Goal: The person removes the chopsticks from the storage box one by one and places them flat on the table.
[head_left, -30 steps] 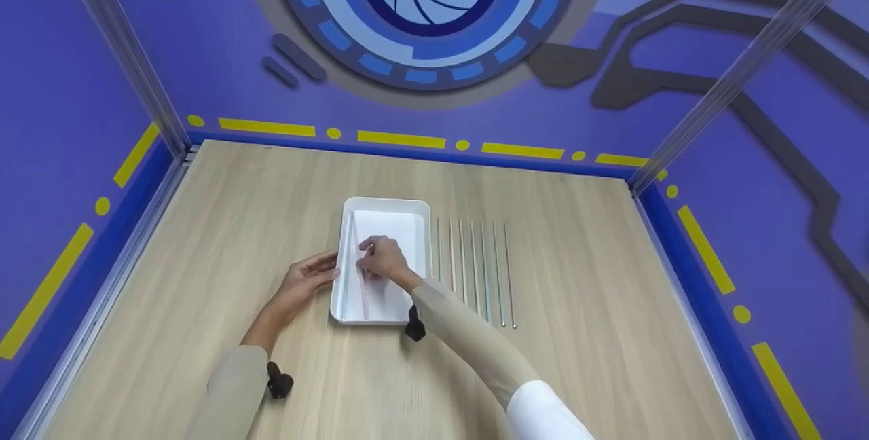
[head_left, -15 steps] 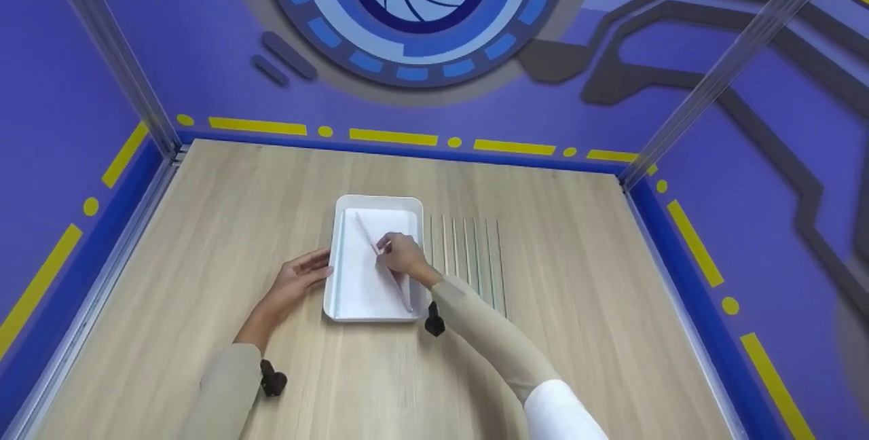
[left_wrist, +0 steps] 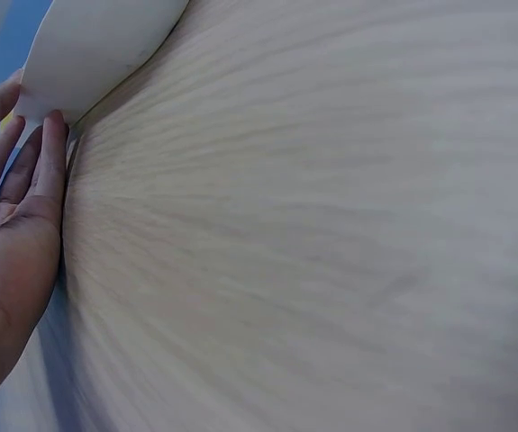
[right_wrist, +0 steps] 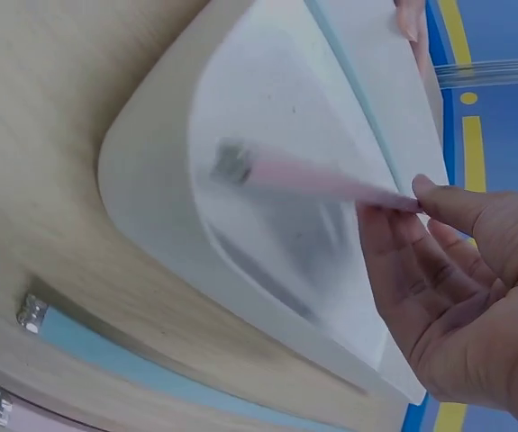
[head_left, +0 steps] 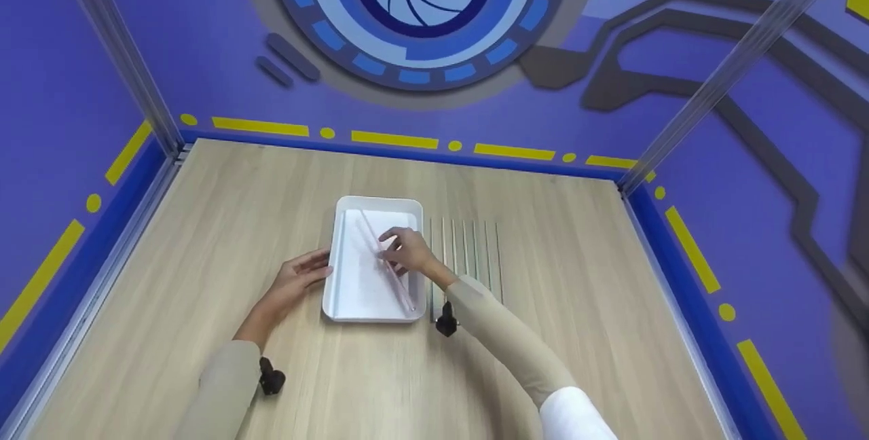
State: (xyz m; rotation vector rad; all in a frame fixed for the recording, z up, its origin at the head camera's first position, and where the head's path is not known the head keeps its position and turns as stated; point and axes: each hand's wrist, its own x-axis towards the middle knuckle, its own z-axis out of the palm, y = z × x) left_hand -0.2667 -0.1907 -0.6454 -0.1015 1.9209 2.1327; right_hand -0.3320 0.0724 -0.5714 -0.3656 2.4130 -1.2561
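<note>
A white tray (head_left: pixel 331 290) stands on the wooden table. My right hand (head_left: pixel 407 250) is over it, pinching a thin pink stick (head_left: pixel 370 229) between thumb and fingers. This pink stick slants across the tray, its near end towards the right wall; in the right wrist view that silvery end (right_wrist: pixel 233 164) is blurred. Along the tray's left side lies a pale blue stick (right_wrist: pixel 353 76). My left hand (head_left: pixel 295 280) touches the tray's left wall from outside with nearly straight fingers (left_wrist: pixel 53 153).
Several thin sticks lie side by side just right of the tray, among them a light blue one (right_wrist: pixel 132 355) and a pink one (right_wrist: pixel 38 416), both with silvery ends. Purple panels (head_left: pixel 204 53) enclose the back and sides of the table (head_left: pixel 577 257).
The pink stick has swung from nearly lengthwise at the tray's left to a slant, its near end shifting right. My right hand has moved right with it. The left hand stays at the tray.
</note>
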